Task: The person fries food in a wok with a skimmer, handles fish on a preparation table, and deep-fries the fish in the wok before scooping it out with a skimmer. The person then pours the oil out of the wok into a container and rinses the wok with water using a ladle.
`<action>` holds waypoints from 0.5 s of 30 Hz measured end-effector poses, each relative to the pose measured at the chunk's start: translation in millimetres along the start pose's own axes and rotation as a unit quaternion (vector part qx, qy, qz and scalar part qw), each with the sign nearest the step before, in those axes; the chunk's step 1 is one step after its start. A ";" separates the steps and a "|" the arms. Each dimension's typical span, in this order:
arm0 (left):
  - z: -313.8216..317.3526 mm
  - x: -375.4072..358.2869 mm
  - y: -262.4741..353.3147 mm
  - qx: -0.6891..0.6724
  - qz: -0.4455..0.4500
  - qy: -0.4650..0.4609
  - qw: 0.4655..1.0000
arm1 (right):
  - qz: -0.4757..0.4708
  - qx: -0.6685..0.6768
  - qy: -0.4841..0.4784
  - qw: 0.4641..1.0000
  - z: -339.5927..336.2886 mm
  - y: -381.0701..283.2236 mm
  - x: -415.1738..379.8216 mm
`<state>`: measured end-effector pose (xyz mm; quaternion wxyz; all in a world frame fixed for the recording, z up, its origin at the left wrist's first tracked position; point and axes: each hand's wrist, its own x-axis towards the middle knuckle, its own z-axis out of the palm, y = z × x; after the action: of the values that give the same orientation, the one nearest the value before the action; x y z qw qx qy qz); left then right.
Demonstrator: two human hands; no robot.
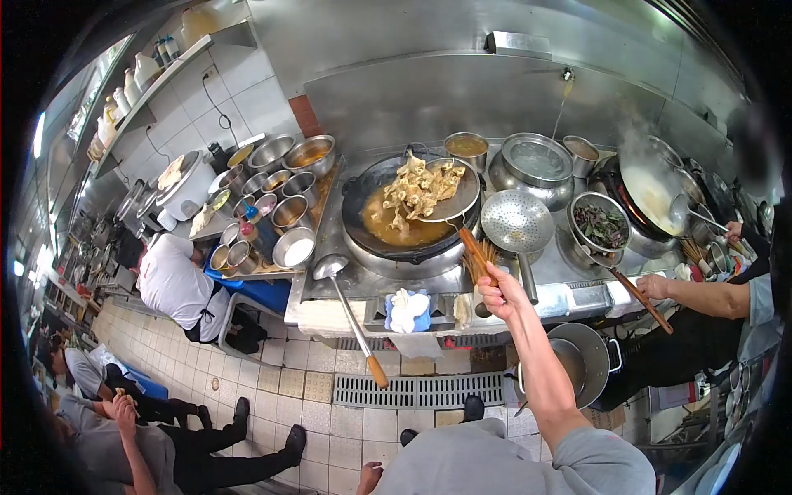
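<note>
My right hand (500,295) is closed around the wooden handle (475,250) of a strainer (464,198). The strainer is tilted over the right side of a dark wok (356,202). Light brown chunks of food (419,186) are heaped on it and reach down into the brown liquid (384,223) in the wok. Low at the bottom edge, my left hand (370,476) hangs beside my body, touching nothing visible; its fingers are too small and partly cut off to judge.
A ladle (355,318) lies left of my arm, its handle over the counter edge. A perforated skimmer (517,221) rests right of the wok. Metal bowls (290,212) stand at left. A co-worker's hand (654,286) holds a strainer handle at right. Other people are at left.
</note>
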<state>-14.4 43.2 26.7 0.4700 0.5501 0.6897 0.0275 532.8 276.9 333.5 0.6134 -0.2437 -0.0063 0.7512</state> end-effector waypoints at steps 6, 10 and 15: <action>-1.3 -1.7 12.2 -0.029 0.037 0.000 0.999 | 0.000 -0.002 -0.029 1.000 -6.4 -13.6 -20.0; -0.3 0.8 14.9 0.011 0.017 -0.011 1.000 | -0.011 0.003 -0.044 0.999 -14.9 -22.3 -39.2; -3.8 7.3 18.9 0.066 0.045 -0.085 0.993 | -0.076 0.000 -0.013 0.997 -21.2 -34.0 -76.3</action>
<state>-2.8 58.2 34.8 0.4876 0.6112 0.6218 -0.0438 581.8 208.6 352.7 0.6682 -0.2332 -0.0328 0.7058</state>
